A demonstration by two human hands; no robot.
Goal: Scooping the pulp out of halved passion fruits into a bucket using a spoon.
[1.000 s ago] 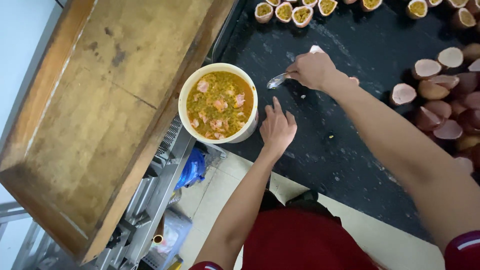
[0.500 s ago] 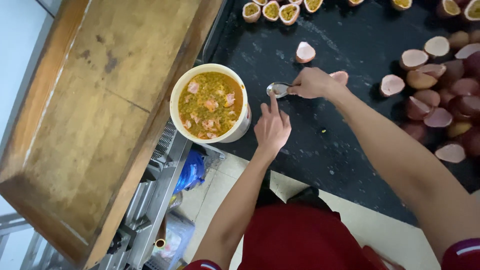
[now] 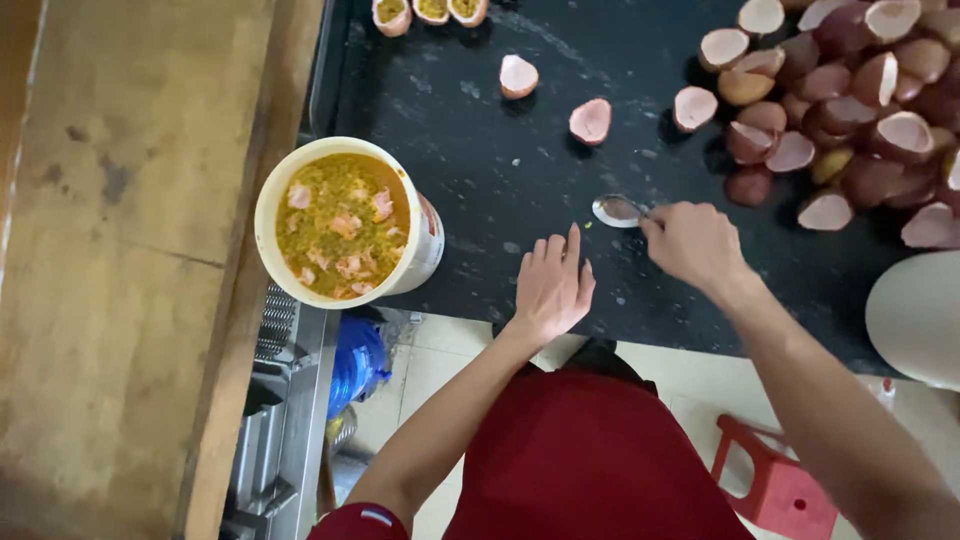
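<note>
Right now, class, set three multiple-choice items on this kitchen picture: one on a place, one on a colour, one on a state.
1. Where is the tub?
A. at the counter's edge
B. on the stool
C. on the floor

2. What colour is the counter?
A. white
B. black
C. green

3. How does the left hand lie?
A. clenched on a knife
B. open and flat
C. inside the tub

Answers:
1 A, it stands on the counter's left edge.
2 B, the top is black and speckled.
3 B, its fingers spread on the counter, while the right hand holds the spoon.
</note>
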